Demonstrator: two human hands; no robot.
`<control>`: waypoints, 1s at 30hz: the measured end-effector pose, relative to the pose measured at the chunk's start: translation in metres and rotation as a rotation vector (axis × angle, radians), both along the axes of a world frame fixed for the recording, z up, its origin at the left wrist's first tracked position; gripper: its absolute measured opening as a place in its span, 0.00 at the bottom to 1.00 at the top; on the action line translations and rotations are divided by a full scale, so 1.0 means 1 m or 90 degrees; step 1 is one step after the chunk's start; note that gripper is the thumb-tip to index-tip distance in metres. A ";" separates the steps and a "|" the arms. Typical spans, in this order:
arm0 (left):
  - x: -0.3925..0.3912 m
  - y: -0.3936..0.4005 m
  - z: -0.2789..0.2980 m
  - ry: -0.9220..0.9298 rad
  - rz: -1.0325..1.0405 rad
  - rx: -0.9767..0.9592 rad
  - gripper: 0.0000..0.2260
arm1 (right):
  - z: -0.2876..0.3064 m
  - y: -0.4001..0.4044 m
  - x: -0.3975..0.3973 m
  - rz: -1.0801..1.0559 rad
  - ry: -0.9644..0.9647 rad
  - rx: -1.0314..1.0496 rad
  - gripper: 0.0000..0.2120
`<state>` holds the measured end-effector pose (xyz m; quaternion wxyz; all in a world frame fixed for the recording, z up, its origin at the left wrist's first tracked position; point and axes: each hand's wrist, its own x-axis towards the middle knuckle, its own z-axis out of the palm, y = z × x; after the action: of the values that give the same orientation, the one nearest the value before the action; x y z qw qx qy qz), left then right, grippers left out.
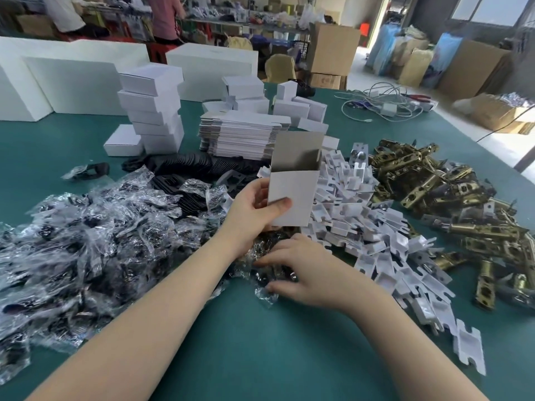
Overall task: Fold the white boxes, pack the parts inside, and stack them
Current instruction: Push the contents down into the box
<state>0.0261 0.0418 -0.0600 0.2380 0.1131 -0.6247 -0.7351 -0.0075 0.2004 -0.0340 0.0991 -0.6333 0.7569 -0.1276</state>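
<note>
The left hand (254,206) holds a white box (292,195) upright above the green table (260,342), thumb pressed on the front panel and fingers curled behind it; the box's top flap stands open, showing its grey inside. The right hand (295,270) lies lower and nearer, fingers bent down onto a small clear bag (269,285) of dark parts at the edge of a large heap of such bags (86,241); it touches the bag, but whether it has truly gripped it I cannot tell. The heap spreads across the left side of the table. Just beyond the held box sits a row of black plates (197,166), and to the right of the hands lies a pile of white plastic inserts (376,227), reaching toward the near right corner. Further right is a heap of brass latches (448,198). Behind the held box rests a stack of flat unfolded boxes (243,134). To its left rises a tower of folded white boxes (153,111), somewhat uneven, with one more folded box (123,141) lying beside its base. More folded boxes (298,108) sit loosely at the back, and large white cartons (72,82) stand along the far left edge. A tangle of white cables (382,105) lies at the far right.
</note>
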 end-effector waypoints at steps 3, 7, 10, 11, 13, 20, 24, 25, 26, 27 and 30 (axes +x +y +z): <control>0.001 0.002 -0.001 0.006 -0.009 0.006 0.16 | 0.008 0.003 -0.001 -0.053 -0.142 -0.046 0.13; -0.002 0.002 -0.003 0.015 -0.010 0.024 0.18 | 0.043 0.015 -0.016 -0.166 -0.476 -0.309 0.08; -0.003 -0.001 -0.003 -0.016 -0.031 0.012 0.15 | 0.072 0.011 -0.037 -0.269 -0.463 -0.540 0.05; -0.003 -0.002 -0.003 -0.021 -0.037 0.018 0.14 | 0.080 0.007 -0.043 -0.294 -0.414 -0.586 0.05; -0.004 -0.003 -0.003 -0.030 -0.041 0.034 0.13 | 0.091 -0.002 -0.054 -0.311 -0.282 -0.605 0.07; -0.003 -0.005 -0.002 -0.041 -0.056 0.051 0.14 | 0.105 -0.024 -0.075 -0.208 0.006 -0.327 0.09; -0.003 -0.004 -0.002 -0.039 -0.054 0.043 0.16 | 0.086 -0.018 -0.071 -0.270 0.017 -0.467 0.09; -0.004 -0.004 -0.002 -0.041 -0.051 0.035 0.15 | 0.079 -0.016 -0.069 -0.279 0.008 -0.465 0.09; -0.004 -0.004 -0.002 -0.043 -0.046 0.026 0.14 | 0.071 -0.014 -0.067 -0.282 0.003 -0.446 0.10; -0.005 -0.004 -0.002 -0.044 -0.041 0.018 0.13 | 0.064 -0.013 -0.064 -0.281 0.002 -0.420 0.12; -0.005 -0.003 -0.003 -0.042 -0.042 0.005 0.12 | 0.048 -0.012 -0.057 -0.282 0.036 -0.367 0.15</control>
<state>0.0206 0.0393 -0.0632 0.1923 0.1180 -0.6325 -0.7410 -0.0647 0.1882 0.0141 -0.1347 -0.4590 0.8113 -0.3362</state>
